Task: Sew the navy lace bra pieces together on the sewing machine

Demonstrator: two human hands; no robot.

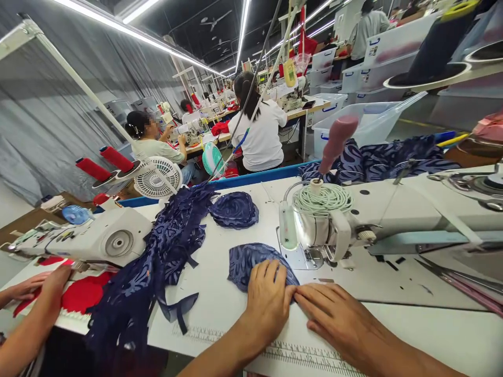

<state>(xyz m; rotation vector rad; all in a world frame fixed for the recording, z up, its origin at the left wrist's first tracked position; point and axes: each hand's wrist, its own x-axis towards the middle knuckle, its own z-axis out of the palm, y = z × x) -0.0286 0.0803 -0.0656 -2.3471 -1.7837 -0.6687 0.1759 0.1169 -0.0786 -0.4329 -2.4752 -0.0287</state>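
Note:
A navy patterned fabric piece [245, 264], shaped like a bra cup, lies on the white sewing table in front of the machine. My left hand [267, 296] rests over its right part with bent fingers, holding it. At the piece's near right corner, the fingertips of my right hand [334, 309] pinch the edge, touching my left thumb. What exactly lies between those fingertips is hidden. Just beyond is the sewing machine [326, 235], its presser foot to the right of the piece. Behind, a stack of similar navy pieces [234, 209] sits on the table.
A heap of navy fabric strips [173, 246] hangs over the table's left edge. At left, a co-worker's hands [47, 285] handle red fabric [84, 294] at another machine [113, 238]. Scissors [459, 280] lie at right. A printed ruler [306, 356] runs along the front edge.

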